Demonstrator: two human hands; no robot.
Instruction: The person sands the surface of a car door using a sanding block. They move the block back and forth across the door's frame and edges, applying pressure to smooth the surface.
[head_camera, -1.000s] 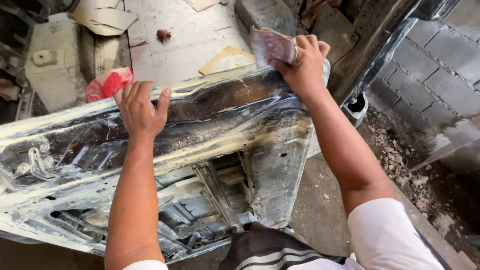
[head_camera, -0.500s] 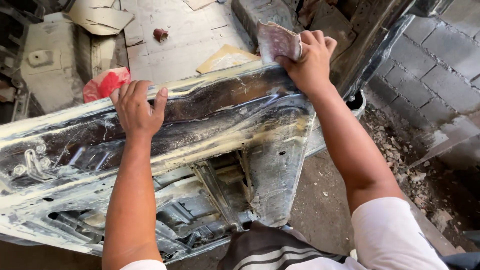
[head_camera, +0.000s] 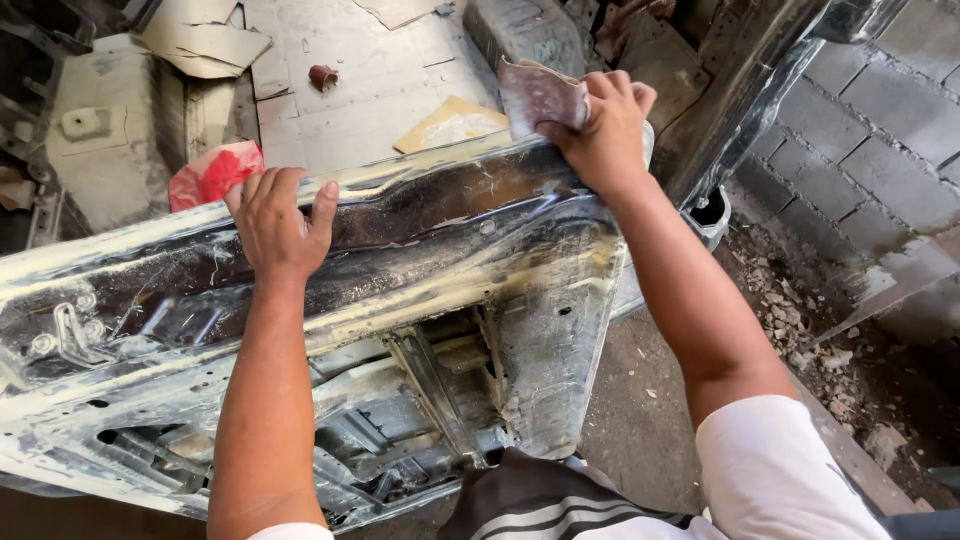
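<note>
One sheet of sandpaper (head_camera: 540, 95) is pinched in the right hand (head_camera: 605, 135) at the far top corner of one worn car door panel (head_camera: 440, 260). The left hand (head_camera: 278, 225) lies flat on the panel's edge, fingers spread, holding nothing. Both arms are stretched forward. One red rag (head_camera: 212, 172) lies beyond.

Red crumpled bag (head_camera: 212, 172) at ten o'clock; tan cardboard piece (head_camera: 452, 122) at twelve; grey block wall (head_camera: 880, 130) at two.
</note>
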